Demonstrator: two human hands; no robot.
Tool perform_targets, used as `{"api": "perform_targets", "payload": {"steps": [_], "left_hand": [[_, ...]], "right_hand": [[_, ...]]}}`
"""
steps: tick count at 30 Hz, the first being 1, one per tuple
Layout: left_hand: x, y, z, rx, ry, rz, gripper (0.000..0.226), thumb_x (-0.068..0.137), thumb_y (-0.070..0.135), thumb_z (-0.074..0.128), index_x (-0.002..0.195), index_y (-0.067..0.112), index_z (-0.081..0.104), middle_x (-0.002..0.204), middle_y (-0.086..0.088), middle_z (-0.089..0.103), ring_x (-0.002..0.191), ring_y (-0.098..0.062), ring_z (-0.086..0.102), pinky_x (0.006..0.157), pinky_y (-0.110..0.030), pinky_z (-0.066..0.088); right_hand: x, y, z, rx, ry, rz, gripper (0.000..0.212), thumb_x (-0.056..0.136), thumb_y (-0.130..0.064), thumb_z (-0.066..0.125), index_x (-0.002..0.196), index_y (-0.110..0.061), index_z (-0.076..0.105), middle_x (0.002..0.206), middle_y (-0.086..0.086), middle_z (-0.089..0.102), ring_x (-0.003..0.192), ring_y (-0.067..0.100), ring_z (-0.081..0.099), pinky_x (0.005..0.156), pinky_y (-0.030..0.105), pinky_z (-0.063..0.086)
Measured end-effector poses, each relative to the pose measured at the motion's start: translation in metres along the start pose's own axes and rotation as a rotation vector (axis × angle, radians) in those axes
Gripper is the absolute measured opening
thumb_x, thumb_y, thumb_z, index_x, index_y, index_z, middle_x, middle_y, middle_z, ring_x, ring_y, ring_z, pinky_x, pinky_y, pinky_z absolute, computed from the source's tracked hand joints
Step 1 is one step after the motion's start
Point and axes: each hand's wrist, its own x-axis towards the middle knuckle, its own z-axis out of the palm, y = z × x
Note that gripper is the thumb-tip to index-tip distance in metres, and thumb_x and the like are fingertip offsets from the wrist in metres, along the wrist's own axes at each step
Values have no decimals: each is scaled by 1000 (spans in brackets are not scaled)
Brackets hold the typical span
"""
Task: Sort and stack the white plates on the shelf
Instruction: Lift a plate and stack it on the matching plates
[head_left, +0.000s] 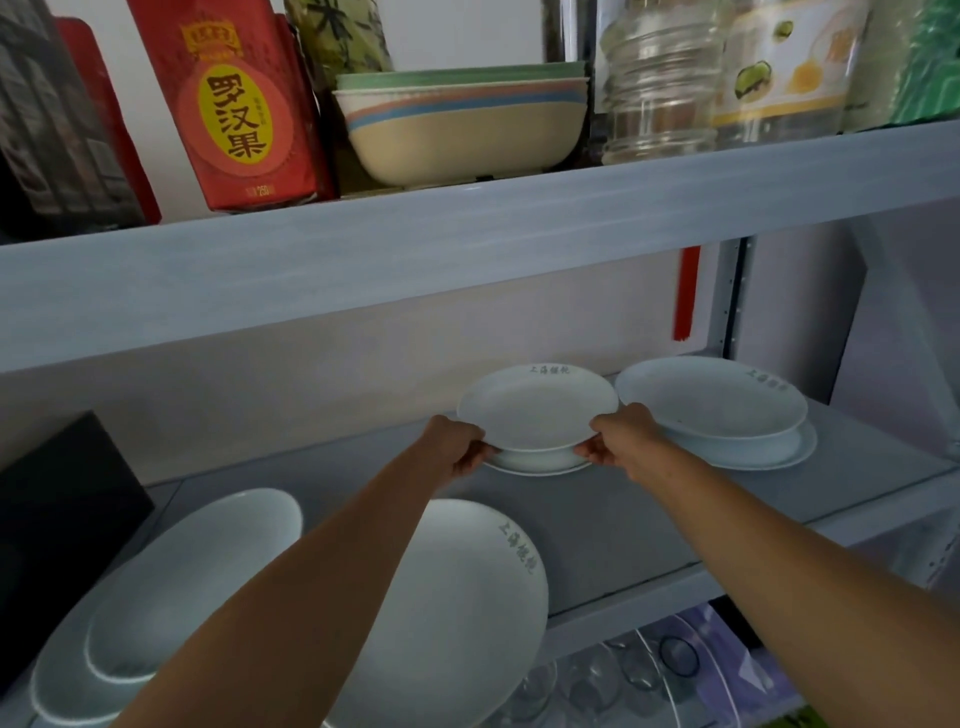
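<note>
Plate: white, mid-shelf, gripped at its rim by the left hand at 8 o'clock and the right hand at 4 o'clock, over a lower plate. Bowl: at 3 o'clock. Large plate: at 6 o'clock. Oval plates: stacked at 7 o'clock.

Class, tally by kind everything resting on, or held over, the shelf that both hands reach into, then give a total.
White plates: 6
White deep dish: 1
Black box: 1
Total: 8
</note>
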Motion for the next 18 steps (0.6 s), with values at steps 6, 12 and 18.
{"api": "perform_targets", "payload": {"steps": [6,12,18], "left_hand": [[-11,19,-14,60,121,146,31,88,-8,56,118,-17,53,65,-18,57,25,-7,52,31,-15,42],[-40,24,-48,104,153,200,23,87,-6,57,109,-13,59,62,-15,58,27,-7,51,34,-15,43],[-82,12,-90,149,147,195,4,87,-5,58,90,-7,59,36,-3,55,25,-8,47,33,-14,40]], "right_hand": [[-5,-19,8,-89,38,-218,25,84,2,42,92,8,65,58,22,62,46,29,57,46,30,48],[-32,-34,23,-47,-26,-250,21,85,1,45,95,3,63,58,20,61,45,25,57,41,26,46],[-65,-39,28,-83,33,-304,23,95,-17,50,91,3,62,65,22,62,43,27,57,42,28,48]]}}
